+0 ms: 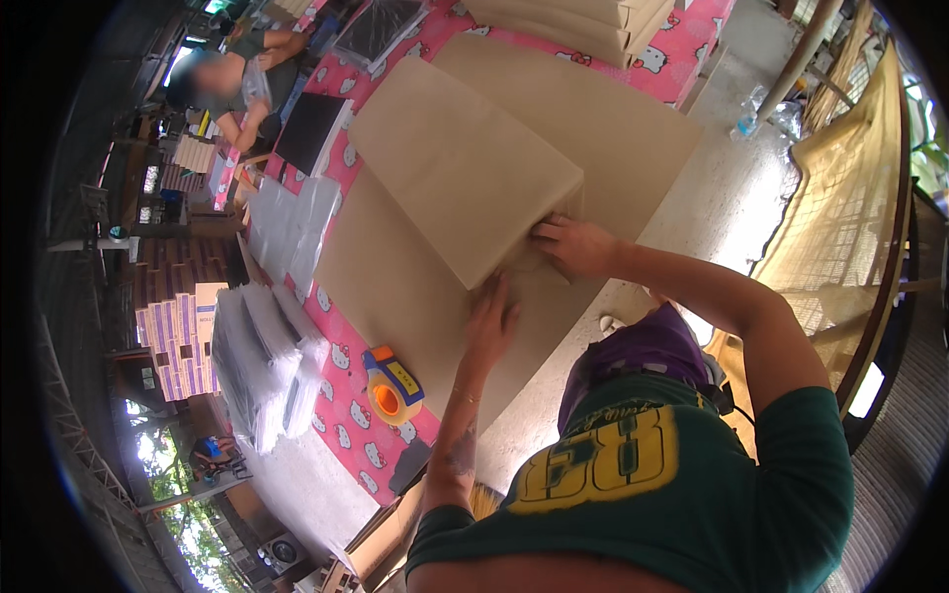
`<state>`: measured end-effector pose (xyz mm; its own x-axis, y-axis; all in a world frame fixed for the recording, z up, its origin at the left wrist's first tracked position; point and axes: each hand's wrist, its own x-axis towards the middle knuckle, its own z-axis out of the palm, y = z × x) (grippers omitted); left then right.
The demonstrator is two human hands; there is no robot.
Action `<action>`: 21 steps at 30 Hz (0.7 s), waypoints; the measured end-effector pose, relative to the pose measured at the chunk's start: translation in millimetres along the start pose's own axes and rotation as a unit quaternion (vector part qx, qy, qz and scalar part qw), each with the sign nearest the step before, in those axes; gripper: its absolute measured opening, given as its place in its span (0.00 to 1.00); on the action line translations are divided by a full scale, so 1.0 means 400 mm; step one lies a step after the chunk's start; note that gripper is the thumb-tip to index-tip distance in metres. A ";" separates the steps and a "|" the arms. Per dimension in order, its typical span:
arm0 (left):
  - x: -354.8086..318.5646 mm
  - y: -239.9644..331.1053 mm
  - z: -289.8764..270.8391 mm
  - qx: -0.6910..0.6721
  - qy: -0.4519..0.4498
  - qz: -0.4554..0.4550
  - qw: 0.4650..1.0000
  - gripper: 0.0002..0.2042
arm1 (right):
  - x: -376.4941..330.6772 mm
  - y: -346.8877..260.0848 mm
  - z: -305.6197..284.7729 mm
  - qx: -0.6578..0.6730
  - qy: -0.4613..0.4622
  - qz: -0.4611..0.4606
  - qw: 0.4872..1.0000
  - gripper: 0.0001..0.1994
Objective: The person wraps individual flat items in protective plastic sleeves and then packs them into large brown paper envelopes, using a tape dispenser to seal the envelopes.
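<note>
A flat box-shaped package in brown wrapping paper (pixel 465 163) lies slantwise on a larger brown paper sheet (pixel 633 148). My right hand (pixel 578 245) is at the package's near end, its fingers bent around a fold of the paper. By the near left corner, my left hand (pixel 491 321) rests with fingers stretched out against the lower edge of that end. The fingertips of both hands are partly hidden by the paper. Left of my left forearm, a tape dispenser (pixel 393 383) in blue and orange holds a roll of tape.
A pink patterned cloth (pixel 348 435) covers the table. Brown wrapped packages (pixel 573 25) are stacked at the far edge. Black panels (pixel 311 128) and clear plastic sleeves (pixel 292 222) lie on the left. Beyond them another person (pixel 247 84) handles clear plastic. Plastic-wrapped stacks (pixel 262 361) stand left.
</note>
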<state>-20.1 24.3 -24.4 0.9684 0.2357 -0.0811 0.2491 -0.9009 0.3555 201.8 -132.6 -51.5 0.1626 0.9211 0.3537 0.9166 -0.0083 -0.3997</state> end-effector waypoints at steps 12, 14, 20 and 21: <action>-0.028 0.200 0.116 0.061 0.031 -0.025 0.997 0.37 | 0.006 -0.022 0.007 0.008 -0.026 0.017 0.999 0.20; -0.026 0.200 0.113 0.087 0.000 -0.016 0.996 0.36 | -0.001 -0.028 0.000 -0.012 -0.042 0.030 0.999 0.20; -0.020 0.224 0.128 0.015 0.022 0.088 0.996 0.31 | 0.002 -0.006 0.026 -0.002 -0.002 -0.009 1.000 0.21; -0.025 0.180 0.134 -0.037 0.021 0.090 0.995 0.32 | -0.002 -0.004 0.032 0.001 0.001 -0.013 1.000 0.21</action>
<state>-11.3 -62.5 -47.9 0.9957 0.0885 0.0278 0.0682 -0.9011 0.4281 195.5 -128.4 -61.7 0.1399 0.9204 0.3651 0.9198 0.0157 -0.3920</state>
